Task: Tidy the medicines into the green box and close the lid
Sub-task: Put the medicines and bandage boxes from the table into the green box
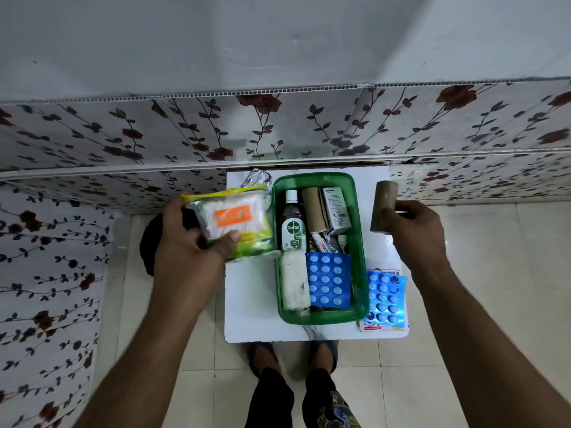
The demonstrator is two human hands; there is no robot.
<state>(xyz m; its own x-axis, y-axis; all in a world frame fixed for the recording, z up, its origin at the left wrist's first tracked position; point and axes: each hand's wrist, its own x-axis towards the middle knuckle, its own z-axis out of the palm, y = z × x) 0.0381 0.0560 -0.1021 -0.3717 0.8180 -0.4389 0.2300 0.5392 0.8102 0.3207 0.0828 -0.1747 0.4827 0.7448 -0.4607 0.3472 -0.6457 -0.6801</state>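
Note:
The green box (360, 242) stands open on a small white table (250, 301). Inside it lie a Dettol bottle (292, 223), a brown roll (314, 211), a white carton (336, 210), small tubes, a white cotton roll (294, 284) and a blue blister pack (329, 279). My left hand (188, 239) grips a yellow-green packet with an orange label (236, 219) just left of the box. My right hand (414, 227) holds a second brown roll (383, 205) upright to the right of the box. A second blue blister pack (384, 299) lies on the table at the box's right. No lid is visible.
A crumpled foil wrapper (255, 177) lies at the table's back left corner. A floral-patterned wall panel (278, 128) runs behind and to the left. A dark round object (151, 239) sits on the tiled floor left of the table. My feet (293, 356) stand just below the table's front edge.

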